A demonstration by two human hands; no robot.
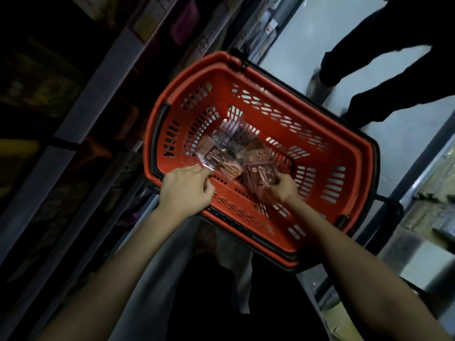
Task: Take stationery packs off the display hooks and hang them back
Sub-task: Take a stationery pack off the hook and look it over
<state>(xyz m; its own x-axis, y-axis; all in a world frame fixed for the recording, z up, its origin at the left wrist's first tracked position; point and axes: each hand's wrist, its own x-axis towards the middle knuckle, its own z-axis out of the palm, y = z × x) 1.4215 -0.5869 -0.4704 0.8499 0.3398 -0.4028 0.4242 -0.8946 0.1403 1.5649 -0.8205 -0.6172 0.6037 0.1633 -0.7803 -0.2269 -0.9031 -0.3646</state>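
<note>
Stationery packs (231, 141) lie in a loose heap on the floor of a red slotted basket (344, 153). They are clear glossy sleeves over brownish printed cards, the print too blurred to read. The heap sits toward the basket's left end, and the right end holds nothing that shows. The left hand (187, 188) reaches over the near rim and pinches the near-left corner of one clear pack (219, 159), which lies flat and skewed, its length running from that corner toward the far right. The right hand (279, 190), inside the basket, curls its fingers around the near end of a darker pack (261, 174), whose long axis runs near to far, header end away. Dim shelves (81, 114) stand on the left, and a person's dark legs (384, 70) are on the pale floor (320, 33) beyond.
</note>
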